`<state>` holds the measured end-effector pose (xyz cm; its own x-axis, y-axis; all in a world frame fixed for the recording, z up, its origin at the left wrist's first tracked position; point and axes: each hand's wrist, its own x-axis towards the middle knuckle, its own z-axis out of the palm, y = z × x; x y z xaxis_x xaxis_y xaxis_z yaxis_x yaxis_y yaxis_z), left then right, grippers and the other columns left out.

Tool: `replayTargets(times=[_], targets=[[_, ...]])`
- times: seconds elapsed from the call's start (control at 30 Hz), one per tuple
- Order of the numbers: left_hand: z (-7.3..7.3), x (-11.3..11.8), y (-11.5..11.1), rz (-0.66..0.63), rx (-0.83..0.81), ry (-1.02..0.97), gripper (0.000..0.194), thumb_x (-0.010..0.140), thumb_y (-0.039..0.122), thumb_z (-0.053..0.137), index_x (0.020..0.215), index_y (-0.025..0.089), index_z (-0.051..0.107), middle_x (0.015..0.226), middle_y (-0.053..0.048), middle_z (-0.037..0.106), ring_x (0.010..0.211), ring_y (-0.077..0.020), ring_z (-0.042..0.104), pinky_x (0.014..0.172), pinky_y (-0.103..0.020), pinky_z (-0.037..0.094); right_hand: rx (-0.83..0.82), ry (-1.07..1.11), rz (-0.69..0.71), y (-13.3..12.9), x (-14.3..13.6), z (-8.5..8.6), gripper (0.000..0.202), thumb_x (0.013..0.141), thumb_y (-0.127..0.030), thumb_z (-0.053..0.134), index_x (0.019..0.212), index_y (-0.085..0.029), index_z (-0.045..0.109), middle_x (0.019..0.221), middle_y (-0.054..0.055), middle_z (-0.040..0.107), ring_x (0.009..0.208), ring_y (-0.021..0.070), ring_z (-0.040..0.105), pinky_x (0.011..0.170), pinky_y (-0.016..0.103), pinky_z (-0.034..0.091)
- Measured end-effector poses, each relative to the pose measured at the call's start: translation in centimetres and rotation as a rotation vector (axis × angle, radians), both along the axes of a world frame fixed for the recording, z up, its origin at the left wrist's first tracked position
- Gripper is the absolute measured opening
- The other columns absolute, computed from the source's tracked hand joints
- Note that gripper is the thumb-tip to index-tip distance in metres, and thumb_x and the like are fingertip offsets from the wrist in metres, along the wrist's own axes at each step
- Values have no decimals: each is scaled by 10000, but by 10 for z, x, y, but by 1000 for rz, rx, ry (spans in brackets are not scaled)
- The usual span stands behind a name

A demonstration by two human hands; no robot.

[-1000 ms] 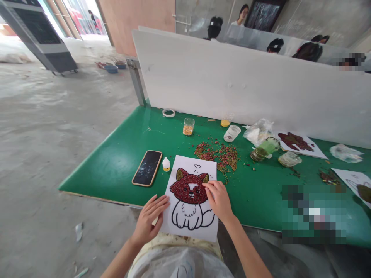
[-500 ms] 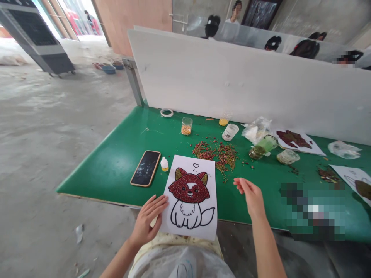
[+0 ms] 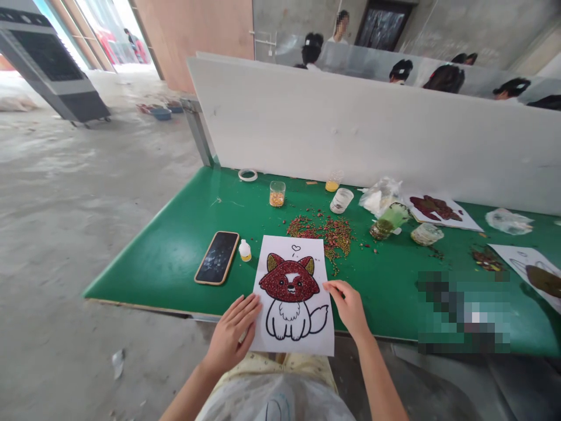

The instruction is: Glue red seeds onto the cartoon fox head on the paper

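A sheet of paper (image 3: 272,345) with a cartoon fox drawing lies over the table's front edge. The fox's head (image 3: 280,286) is covered in dark red grains and its ears in greenish ones; body and tail are bare outline. Along the paper's left edge rests my left hand (image 3: 236,327), fingers stretched out, nothing gripped. My right hand (image 3: 348,307) has its fingers closed at the right edge of the sheet, beside the fox's cheek. Loose red and green beans (image 3: 337,234) are scattered just behind the paper. A small glue-like bottle (image 3: 245,251) stands to its left.
A phone (image 3: 217,257) lies left of the bottle. Farther back are a tape roll (image 3: 248,175), a cup of yellow kernels (image 3: 277,195), a tipped cup (image 3: 341,200) and a green-tinted cup (image 3: 390,221). A white partition (image 3: 350,128) borders the table; people sit beyond it.
My right hand has come left from above the table to the sheet's right edge. The sheet has turned slightly. My left hand stays at the left edge.
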<state>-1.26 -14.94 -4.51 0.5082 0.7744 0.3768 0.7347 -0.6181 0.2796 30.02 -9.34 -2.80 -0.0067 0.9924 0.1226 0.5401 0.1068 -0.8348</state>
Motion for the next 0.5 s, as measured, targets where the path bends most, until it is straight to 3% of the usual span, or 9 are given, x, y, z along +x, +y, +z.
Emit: replayTargets(times=[0.13,0.3,0.5], targets=[[-3,-1,-3,82,41,-52,433,839,104,450,1261,189,494,1322,-72,531,1269,-222,433,1042,-416,383,81,-49,-12,-2,2,-8,286,900,-329,427,1036,-200,643,1036,85,669,972,215,599,831,351,481],[-7,-9,-11,98,44,-92,457,818,93,449,1258,208,495,1290,-69,559,1259,-241,439,1007,-438,404,216,-301,51,-15,12,-14,259,877,-274,486,1074,-244,651,1104,68,653,1108,243,543,991,458,390],[-9,-8,-13,78,14,-99,498,811,88,399,1290,205,468,1318,-68,533,1274,-242,416,1025,-464,373,260,-374,19,-27,15,-17,273,882,-269,480,1102,-262,642,1133,73,630,1091,239,541,946,436,421]])
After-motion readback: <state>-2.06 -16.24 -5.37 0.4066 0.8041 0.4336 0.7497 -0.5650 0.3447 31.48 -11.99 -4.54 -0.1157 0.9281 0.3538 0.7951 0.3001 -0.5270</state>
